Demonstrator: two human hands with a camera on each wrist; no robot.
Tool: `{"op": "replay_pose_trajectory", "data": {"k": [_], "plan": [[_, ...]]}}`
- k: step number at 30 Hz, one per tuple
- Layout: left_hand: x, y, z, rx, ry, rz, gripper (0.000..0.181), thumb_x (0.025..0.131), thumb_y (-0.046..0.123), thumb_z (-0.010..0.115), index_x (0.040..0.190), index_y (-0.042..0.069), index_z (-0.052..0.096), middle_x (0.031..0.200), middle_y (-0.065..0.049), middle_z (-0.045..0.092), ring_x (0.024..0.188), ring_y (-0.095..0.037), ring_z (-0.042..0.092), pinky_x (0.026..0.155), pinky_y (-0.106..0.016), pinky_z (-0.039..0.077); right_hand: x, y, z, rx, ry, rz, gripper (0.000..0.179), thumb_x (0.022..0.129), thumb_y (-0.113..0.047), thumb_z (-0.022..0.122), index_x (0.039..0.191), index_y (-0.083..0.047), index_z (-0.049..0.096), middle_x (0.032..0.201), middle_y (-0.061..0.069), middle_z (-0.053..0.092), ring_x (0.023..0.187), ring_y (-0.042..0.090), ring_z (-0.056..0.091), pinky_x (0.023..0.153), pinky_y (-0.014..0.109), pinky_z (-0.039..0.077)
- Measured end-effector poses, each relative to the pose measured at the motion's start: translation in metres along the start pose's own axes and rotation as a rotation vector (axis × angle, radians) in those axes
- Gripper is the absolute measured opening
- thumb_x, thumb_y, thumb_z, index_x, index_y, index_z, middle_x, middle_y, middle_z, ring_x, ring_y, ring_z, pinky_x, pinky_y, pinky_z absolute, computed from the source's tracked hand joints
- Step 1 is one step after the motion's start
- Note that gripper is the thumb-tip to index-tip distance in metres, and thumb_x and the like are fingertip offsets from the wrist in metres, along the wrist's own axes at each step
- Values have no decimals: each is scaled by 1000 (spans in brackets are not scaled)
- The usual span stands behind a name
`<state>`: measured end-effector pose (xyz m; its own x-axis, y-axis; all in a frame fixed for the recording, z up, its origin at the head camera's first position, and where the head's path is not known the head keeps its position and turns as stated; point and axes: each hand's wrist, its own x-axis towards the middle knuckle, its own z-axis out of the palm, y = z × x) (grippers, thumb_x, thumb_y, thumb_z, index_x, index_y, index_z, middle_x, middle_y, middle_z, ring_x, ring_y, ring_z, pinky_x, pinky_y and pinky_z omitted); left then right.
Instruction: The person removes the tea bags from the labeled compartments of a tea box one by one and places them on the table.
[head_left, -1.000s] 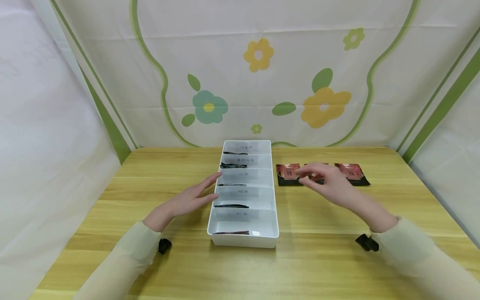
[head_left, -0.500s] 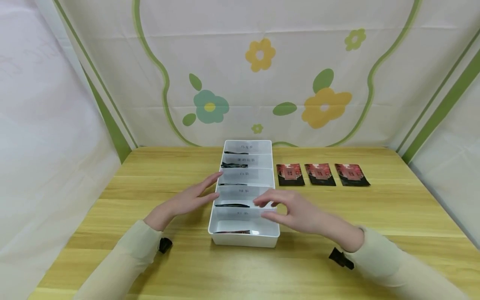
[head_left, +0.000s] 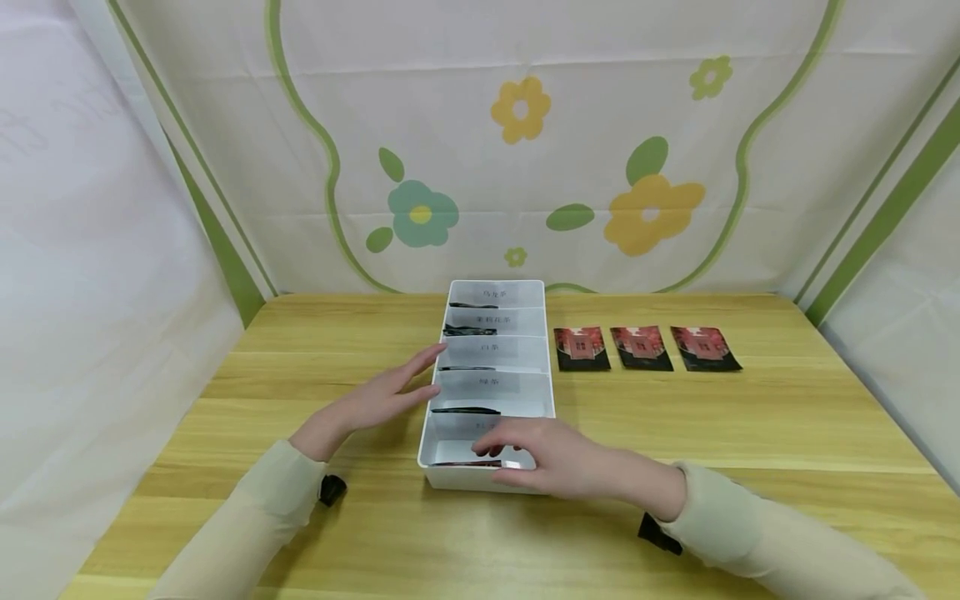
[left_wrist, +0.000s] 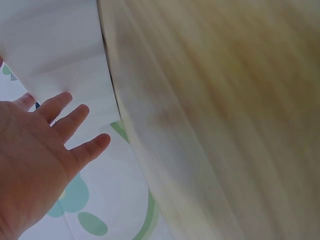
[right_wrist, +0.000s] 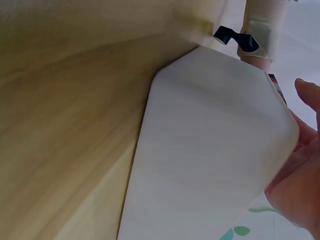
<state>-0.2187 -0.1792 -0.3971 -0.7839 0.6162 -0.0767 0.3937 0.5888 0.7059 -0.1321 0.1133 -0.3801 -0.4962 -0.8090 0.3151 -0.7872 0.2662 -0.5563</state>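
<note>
The right hand (head_left: 551,458) is held with fingers and thumb apart; the packet (head_left: 461,463) under them is judged light, slippery, best pinched by its top edge.

White five-compartment box (head_left: 457,478), open-topped, upright; thin reddish packet (head_left: 463,463) on edge inside near end.

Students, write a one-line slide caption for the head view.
A left hand at a divided white tray, a right hand over its nearest compartment, three red-and-black packets lying to the right.
</note>
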Motion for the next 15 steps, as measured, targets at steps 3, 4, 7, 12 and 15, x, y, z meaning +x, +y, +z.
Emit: {"op": "replay_pose_trajectory", "data": {"k": [3, 4, 7, 12, 15], "plan": [[0, 0, 0, 2, 0, 7, 65, 100, 49, 47, 155, 41, 13, 158, 0, 24, 141, -26, 27, 110, -56, 23, 2, 2, 5, -34, -3, 4, 25, 95, -27, 65, 116, -14, 66, 107, -7, 65, 100, 4, 59, 89, 23, 47], [0, -1, 1, 1, 0, 7, 66, 100, 50, 47, 155, 40, 13, 158, 0, 23, 141, -26, 27, 110, -55, 23, 2, 2, 7, -42, -2, 1, 24, 95, -27, 65, 115, -14, 67, 106, -7, 66, 99, 4, 60, 88, 22, 47], [-1, -1, 2, -10, -3, 7, 66, 100, 51, 47, 155, 39, 12, 158, 0, 22, 142, -25, 26, 110, -55, 23, 3, 4, 11, -41, 5, 8, 23, 96, -28, 64, 113, -13, 68, 103, -7, 66, 97, 3, 60, 87, 21, 47], [-2, -1, 2, -27, 0, 9, 66, 100, 51, 47, 155, 39, 12, 158, 0, 21, 142, -25, 25, 110, -56, 23, 4, 4, 13, -44, 17, 33, 18, 95, -26, 65, 110, -15, 69, 102, -10, 66, 95, 2, 61, 85, 21, 48], [-1, 0, 1, -23, 5, 13, 66, 100, 50, 47, 155, 38, 13, 158, 0, 21, 142, -25, 25, 110, -56, 23, 4, 4, 12, -47, 17, 38, 14, 95, -26, 66, 106, -18, 70, 100, -12, 66, 94, 1, 61, 85, 21, 48]]}}
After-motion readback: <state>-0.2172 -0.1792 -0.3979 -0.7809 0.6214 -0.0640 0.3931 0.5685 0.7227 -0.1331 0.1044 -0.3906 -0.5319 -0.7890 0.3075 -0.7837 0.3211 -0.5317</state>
